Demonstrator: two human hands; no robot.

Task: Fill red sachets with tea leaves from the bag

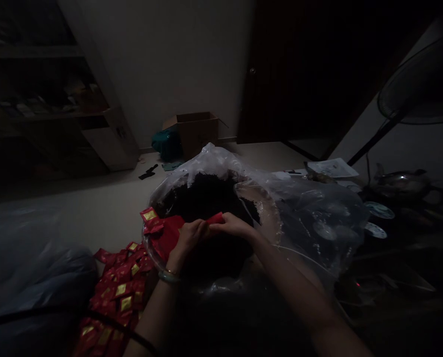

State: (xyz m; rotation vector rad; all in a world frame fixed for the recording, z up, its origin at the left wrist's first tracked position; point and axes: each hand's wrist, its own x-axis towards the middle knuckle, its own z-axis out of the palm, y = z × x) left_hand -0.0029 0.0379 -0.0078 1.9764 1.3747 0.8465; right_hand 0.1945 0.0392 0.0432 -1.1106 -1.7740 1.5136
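Note:
Over a wide round container lined with clear plastic, both my hands meet at a small red packet. My right hand pinches the packet's near side, fingers closed. My left hand, with a bangle on its wrist, is closed at the packet's left end; its fingertips are partly hidden. Dark, loose material like tea leaves fills the container below. On the container's left side lie a red sheet or pouch stack and a red packet with a gold label.
Many red and gold packets are heaped at the lower left beside a plastic-covered bundle. An open cardboard box stands by the wall. To the right are a kettle, small dishes and a standing fan.

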